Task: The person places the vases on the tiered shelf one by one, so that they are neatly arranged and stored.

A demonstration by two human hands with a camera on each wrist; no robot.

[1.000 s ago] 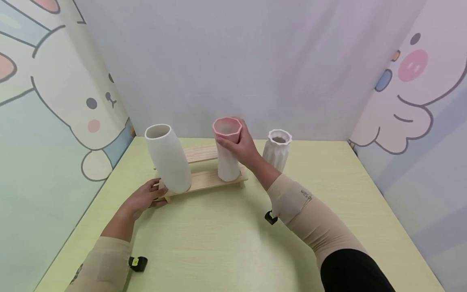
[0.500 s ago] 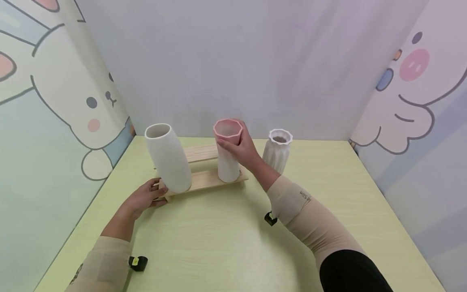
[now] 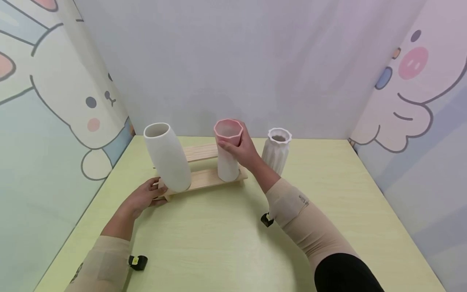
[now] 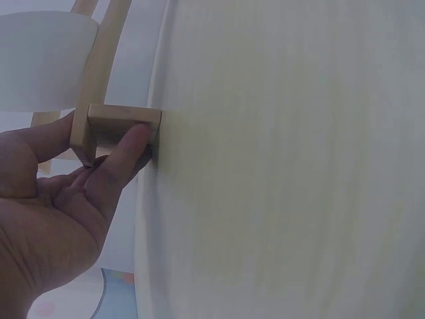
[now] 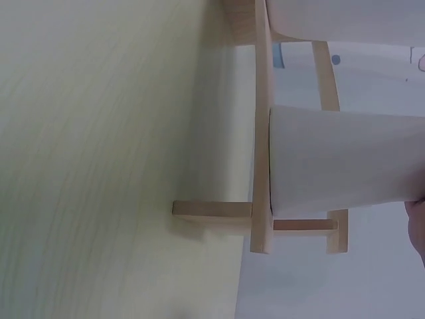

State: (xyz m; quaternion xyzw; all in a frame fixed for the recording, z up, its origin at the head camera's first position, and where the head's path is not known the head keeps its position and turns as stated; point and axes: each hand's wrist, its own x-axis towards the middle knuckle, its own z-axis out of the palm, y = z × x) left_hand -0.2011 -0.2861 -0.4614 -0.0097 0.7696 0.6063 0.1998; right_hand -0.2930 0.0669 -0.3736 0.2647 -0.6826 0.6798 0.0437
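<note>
A two-step wooden rack (image 3: 206, 179) stands on the table, with a tall smooth white vase (image 3: 168, 162) on the left of its front board. My left hand (image 3: 140, 198) grips the rack's left end; in the left wrist view the thumb lies over the board (image 4: 99, 73) and fingers touch the leg below. On the right of that board stands a pink-rimmed white vase (image 3: 228, 164). My right hand (image 3: 243, 149) holds it near the rim, thumb at the front and the other fingers mostly hidden behind. In the right wrist view the vase's base (image 5: 292, 163) meets the board.
A fluted white vase (image 3: 274, 156) stands on the table to the right of the rack, its lower part behind my right forearm. The pale table (image 3: 204, 239) meets a plain backdrop behind and cartoon-printed panels (image 3: 91, 134) at both sides.
The pink-rimmed vase and my right hand have shifted very slightly. My left hand keeps its grip on the rack, and the other vases stand where they were.
</note>
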